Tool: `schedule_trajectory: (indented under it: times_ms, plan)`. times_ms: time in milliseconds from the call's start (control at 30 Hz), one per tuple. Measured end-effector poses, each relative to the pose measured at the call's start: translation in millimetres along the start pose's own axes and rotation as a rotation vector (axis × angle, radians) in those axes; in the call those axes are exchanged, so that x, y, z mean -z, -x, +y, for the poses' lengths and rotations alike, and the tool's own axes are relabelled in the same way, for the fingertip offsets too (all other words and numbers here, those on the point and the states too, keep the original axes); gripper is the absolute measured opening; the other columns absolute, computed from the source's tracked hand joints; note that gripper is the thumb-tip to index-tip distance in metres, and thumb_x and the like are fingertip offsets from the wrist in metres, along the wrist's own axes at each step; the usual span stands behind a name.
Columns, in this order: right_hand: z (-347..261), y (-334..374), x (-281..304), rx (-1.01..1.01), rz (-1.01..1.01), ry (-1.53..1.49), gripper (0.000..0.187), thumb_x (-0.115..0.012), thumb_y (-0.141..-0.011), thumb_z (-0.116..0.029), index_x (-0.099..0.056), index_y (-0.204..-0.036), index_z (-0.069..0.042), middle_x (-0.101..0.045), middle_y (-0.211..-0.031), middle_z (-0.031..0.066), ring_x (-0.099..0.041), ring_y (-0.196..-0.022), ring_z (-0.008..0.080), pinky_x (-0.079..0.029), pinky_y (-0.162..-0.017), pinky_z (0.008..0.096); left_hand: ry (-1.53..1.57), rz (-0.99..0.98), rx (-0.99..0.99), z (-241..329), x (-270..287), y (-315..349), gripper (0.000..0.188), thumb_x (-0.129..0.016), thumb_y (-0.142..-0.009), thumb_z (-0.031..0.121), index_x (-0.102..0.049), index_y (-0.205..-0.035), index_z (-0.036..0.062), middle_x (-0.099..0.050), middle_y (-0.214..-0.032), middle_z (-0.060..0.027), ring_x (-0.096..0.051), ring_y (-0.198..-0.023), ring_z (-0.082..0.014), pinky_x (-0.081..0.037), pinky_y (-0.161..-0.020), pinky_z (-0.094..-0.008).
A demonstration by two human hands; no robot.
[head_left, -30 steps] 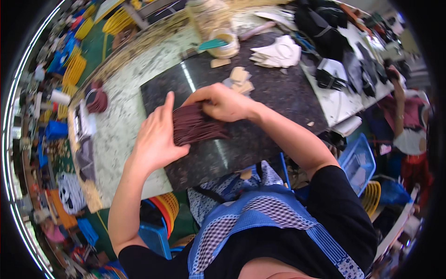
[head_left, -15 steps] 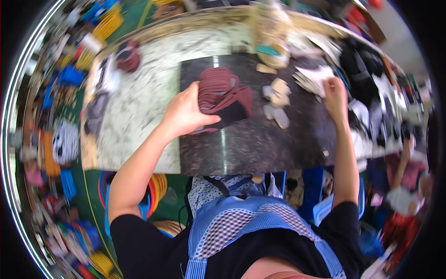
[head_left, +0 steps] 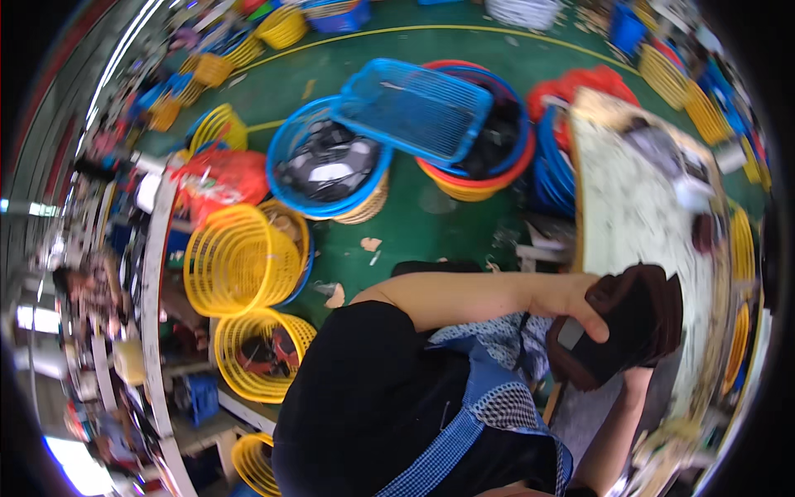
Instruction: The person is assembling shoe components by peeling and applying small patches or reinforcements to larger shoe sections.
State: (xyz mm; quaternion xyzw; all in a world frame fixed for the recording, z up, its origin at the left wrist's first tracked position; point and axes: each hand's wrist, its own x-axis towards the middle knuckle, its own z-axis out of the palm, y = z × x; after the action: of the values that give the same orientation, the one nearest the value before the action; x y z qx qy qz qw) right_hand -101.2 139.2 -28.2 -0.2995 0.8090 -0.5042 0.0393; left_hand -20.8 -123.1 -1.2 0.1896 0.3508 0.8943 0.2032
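A thick stack of maroon and black cut pieces (head_left: 642, 319), fabric or shoe parts, is held up over the edge of the worktable (head_left: 617, 199). My left hand (head_left: 573, 302) grips its near side, thumb pressed on the black face next to a small grey patch. Beneath the stack, my right hand (head_left: 638, 378) shows little more than the wrist; its fingers are hidden behind the pieces. A smaller maroon bundle (head_left: 705, 233) lies farther along the table.
On the green floor stand a blue basket (head_left: 279, 137) of grey and black pieces and a nested red tub (head_left: 523, 157). A blue slatted tray (head_left: 414, 108) lies across both. Yellow baskets (head_left: 240, 261) line the left, beside a red plastic bag (head_left: 219, 182).
The view has swung left from the tabletop to the floor baskets. The stack has come off the dark board, still in my left hand. My right hand has left the pale pieces and come to the stack.
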Motion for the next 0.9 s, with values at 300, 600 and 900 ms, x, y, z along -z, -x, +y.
schedule_trajectory:
  times_ms: [300, 600, 900]
  plan:
    - [-43, -104, -76, -0.683, -0.239, -1.398, 0.075, -0.051, -0.102, -0.05, -0.036, -0.15, 0.007, -0.067, -0.074, 0.0071, -0.034, -0.044, 0.005, -0.048, -0.061, 0.0173, -0.329, 0.316, 0.094, 51, 86, 114, 0.087, -0.09, -0.066, 0.02, -0.047, -0.137, -0.0064, -0.058, -0.132, -0.0146, -0.054, -0.124, -0.0222, -0.043, -0.106, -0.0347]
    - [-118, -134, -193, -0.113, -0.923, 0.059, 0.049, -0.078, -0.077, -0.006, -0.062, -0.123, -0.001, -0.058, -0.075, 0.0027, -0.056, -0.055, 0.0134, -0.046, -0.054, 0.0255, -0.542, 0.81, 0.133, 83, 167, 194, 0.091, -0.088, -0.069, 0.022, -0.044, -0.142, -0.0085, -0.058, -0.134, -0.0225, -0.055, -0.126, -0.0276, -0.043, -0.106, -0.0356]
    - [17, -175, -154, 0.333, -0.116, 0.622, 0.026, -0.067, -0.086, -0.005, -0.063, -0.11, 0.002, -0.058, -0.113, 0.0228, -0.056, -0.106, 0.0421, -0.044, -0.096, 0.0483, -0.121, 1.105, -0.071, 86, 266, 207, 0.039, -0.076, -0.085, 0.023, -0.07, -0.117, 0.0016, -0.07, -0.112, -0.0085, -0.067, -0.098, -0.0165, -0.054, -0.082, -0.0328]
